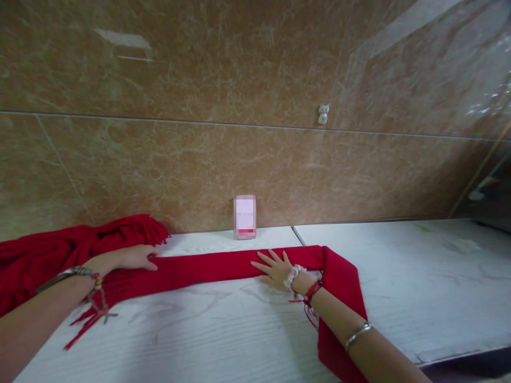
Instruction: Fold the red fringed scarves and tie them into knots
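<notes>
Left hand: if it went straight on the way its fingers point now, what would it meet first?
Sliding over the red strip of cloth, the left hand would probably first meet the right hand, spread on that strip; how high its fingers sit is hard to judge.

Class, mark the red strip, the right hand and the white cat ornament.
Red strip (223, 265): head view, middle of its straight stretch.
Right hand (278, 271): head view, back of hand.
White cat ornament (323, 114): head view, its middle.

red scarf (223, 267) | fringed left end | flat strip | bent nearward at right | on white tabletop (219, 330)
</notes>
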`<state>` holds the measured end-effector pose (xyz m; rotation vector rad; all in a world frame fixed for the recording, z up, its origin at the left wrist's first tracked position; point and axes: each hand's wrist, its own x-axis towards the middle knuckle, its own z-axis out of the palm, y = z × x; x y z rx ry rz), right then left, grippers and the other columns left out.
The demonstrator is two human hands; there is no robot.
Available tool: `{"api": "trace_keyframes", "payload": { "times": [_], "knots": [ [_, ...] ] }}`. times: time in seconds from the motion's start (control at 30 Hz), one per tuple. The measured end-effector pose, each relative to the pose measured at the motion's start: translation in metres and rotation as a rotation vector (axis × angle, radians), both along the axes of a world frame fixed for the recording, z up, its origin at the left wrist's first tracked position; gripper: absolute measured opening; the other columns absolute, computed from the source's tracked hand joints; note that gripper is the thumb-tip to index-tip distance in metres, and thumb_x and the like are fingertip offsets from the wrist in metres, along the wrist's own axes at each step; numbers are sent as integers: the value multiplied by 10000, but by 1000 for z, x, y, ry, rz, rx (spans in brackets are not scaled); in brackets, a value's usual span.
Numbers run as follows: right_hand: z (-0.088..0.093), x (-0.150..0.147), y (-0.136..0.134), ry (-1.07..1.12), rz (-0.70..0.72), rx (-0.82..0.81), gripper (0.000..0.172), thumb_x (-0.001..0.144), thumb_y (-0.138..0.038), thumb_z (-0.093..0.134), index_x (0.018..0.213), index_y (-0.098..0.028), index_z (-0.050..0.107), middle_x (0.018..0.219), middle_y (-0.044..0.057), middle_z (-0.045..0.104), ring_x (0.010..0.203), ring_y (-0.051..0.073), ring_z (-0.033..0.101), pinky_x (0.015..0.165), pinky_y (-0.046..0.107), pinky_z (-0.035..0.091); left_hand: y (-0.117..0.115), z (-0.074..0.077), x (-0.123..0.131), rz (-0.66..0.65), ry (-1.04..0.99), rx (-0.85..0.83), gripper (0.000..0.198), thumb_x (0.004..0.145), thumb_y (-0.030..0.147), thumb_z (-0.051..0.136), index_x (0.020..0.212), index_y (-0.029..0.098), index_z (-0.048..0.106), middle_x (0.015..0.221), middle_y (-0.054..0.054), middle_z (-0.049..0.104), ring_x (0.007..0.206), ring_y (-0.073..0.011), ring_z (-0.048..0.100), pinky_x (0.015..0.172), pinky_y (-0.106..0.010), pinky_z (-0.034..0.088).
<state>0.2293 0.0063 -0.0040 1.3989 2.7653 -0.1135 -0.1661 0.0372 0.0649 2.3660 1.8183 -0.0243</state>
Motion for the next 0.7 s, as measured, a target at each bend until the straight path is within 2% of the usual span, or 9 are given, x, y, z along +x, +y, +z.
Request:
{"api": "trace_keyframes", "payload": {
  "times": [0.13,0.27,0.33,0.43,0.53,0.6,0.7],
  "knots": [
    [-1,-8,7,11,-31,-11,491,876,-513,210,1345,-369,203,1434,41,176,1272,376,133,874,705,170,11,38,-1,-41,-58,63,282,667,367,516,801,145,626,800,58,650,812,-185,557,769,-241,403],
    [3,-28,22,32,-78,-54,485,878,-511,192,1343,-373,202,1441,18,154,1279,366,106,895,700,130,17,73,8,7,-191,218,233,643,378,557,729,174,631,680,87,645,732,-144,557,683,-157,381],
    [6,-37,30,42,-78,-70,478,878,-510,198,1338,-379,215,1441,6,153,1284,349,110,912,685,120,12,80,15,19,-230,219,162,611,318,599,698,186,633,645,90,640,695,-136,567,641,-141,372],
    [14,-35,35,45,-38,-82,484,873,-496,255,1335,-348,250,1430,21,195,1289,320,124,937,655,132,-5,81,33,-20,-231,179,137,586,244,617,711,193,641,705,70,660,735,-162,586,678,-168,376],
    [28,-2,25,38,1,-70,487,859,-384,384,1325,-259,318,1400,68,270,1282,285,185,982,570,193,-23,82,62,-90,-239,147,217,624,253,597,822,178,644,863,-1,671,825,-188,583,759,-222,380],
    [39,34,10,30,49,-79,449,841,-208,416,1289,-192,396,1357,93,350,1260,229,269,1021,432,243,-30,85,87,-137,-258,111,276,648,272,577,897,165,632,917,-33,661,844,-189,579,772,-245,384],
    [49,90,-16,23,33,-79,475,762,-55,465,1211,-206,499,1301,84,434,1228,205,336,1020,357,275,-36,80,137,-243,-321,20,301,644,272,574,933,204,625,920,-11,658,849,-184,578,751,-238,395]
  ]
}}
